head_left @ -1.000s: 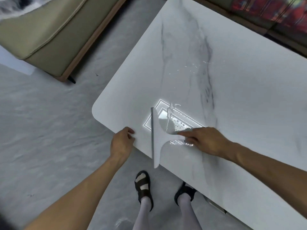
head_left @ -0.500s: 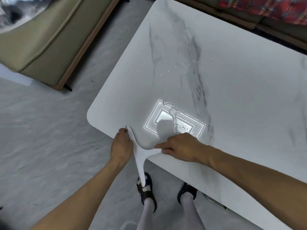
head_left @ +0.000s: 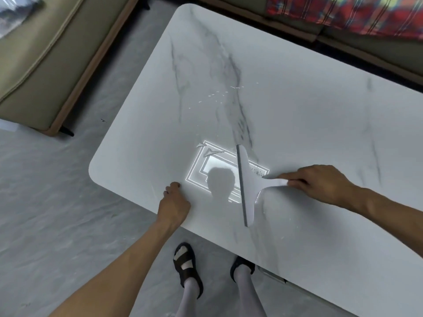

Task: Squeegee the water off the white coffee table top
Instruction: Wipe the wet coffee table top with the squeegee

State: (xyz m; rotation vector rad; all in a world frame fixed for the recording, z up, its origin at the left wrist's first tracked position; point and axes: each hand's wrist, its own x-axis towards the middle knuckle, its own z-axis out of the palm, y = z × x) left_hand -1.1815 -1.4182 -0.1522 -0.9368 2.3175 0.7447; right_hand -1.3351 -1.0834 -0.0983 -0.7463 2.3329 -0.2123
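The white marble-veined coffee table top (head_left: 297,115) fills the middle and right of the head view. A white squeegee (head_left: 248,184) lies on it near the front edge, its long blade running near to far. My right hand (head_left: 320,183) grips the squeegee's handle from the right. My left hand (head_left: 174,202) rests on the table's front edge with fingers curled, to the left of the blade. A shiny wet patch (head_left: 219,165) reflecting a ceiling light lies between the two hands. Small water droplets (head_left: 217,94) dot the surface farther back.
A beige sofa (head_left: 45,60) on dark legs stands at the upper left across a strip of grey floor (head_left: 57,202). A second seat with a red plaid cloth (head_left: 343,12) runs behind the table. My feet in black sandals (head_left: 187,266) stand at the table's front edge.
The squeegee was swept left to the table's front edge by my left hand, then carried back right and set down on the top again. My left hand stayed at the edge.
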